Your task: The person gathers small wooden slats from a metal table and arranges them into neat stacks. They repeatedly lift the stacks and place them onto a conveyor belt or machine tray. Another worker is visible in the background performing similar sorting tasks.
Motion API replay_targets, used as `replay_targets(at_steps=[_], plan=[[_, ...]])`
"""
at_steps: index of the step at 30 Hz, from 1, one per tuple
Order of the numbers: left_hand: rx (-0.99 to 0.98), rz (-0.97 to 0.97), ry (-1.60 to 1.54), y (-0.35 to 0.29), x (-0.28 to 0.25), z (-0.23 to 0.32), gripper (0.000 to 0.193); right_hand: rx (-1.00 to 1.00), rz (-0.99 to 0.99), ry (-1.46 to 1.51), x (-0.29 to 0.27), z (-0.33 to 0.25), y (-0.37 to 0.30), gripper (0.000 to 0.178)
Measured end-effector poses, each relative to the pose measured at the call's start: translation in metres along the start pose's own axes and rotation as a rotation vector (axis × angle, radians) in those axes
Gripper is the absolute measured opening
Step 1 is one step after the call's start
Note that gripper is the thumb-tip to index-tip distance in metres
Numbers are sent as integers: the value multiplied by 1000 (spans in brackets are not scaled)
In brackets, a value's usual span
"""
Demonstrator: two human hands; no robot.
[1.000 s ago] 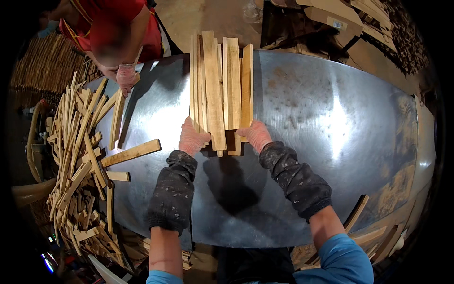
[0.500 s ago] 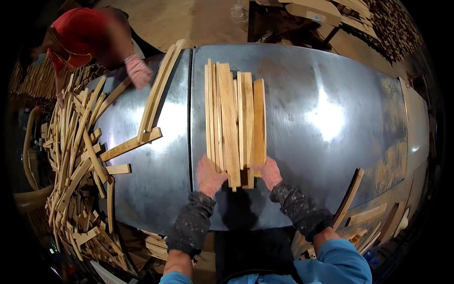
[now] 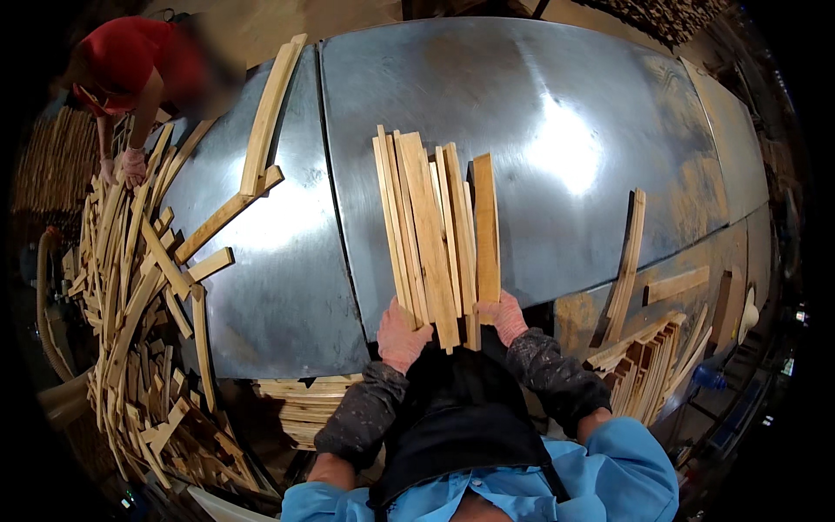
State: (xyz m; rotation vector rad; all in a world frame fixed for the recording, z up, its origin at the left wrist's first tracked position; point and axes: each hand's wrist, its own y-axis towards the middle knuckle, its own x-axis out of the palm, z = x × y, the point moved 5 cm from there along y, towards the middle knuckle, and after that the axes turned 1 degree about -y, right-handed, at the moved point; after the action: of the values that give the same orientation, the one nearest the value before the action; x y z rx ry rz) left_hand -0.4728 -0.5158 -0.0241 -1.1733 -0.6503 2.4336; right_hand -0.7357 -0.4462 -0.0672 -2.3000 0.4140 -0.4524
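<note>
A bundle of several long pale wooden slats (image 3: 435, 235) lies lengthwise on the shiny metal table (image 3: 565, 130), its near ends at the table's front edge. My left hand (image 3: 398, 335) grips the bundle's near left end. My right hand (image 3: 504, 317) clasps the near right end. Both hands wear pinkish gloves and dark sleeve covers. The slats are uneven in length, and the rightmost one stands a little apart.
A big heap of wooden slats (image 3: 130, 287) covers the table's left side, with one long curved slat (image 3: 270, 113) beside it. A person in red (image 3: 130, 70) reaches into that heap. More slats lean at the right (image 3: 631, 261) and stacked below the table (image 3: 304, 404).
The slat bundle has been drawn back toward me to the table's front edge with both hands on it. The person in red has shifted to the far left of the heap.
</note>
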Motion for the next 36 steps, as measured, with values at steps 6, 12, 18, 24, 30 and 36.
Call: replay_targets(at_steps=[6,12,18,24,30,36], plan=[[-3,-16,-45,12,1,-20,94,-92,53,78,19,-5,-5,38],[77,29,-83,27,15,-24,79,-206,161,-503,17,-7,3,34],[134,91,-504,46,25,-5,79,-466,275,-762,35,26,17,38],[49,116,398,40,45,97,109,-226,256,-596,26,11,11,49],[51,169,719,39,57,101,106,-307,185,-229,-17,26,-31,56],[79,136,785,46,58,97,105,-491,747,-122,-183,54,-208,40]])
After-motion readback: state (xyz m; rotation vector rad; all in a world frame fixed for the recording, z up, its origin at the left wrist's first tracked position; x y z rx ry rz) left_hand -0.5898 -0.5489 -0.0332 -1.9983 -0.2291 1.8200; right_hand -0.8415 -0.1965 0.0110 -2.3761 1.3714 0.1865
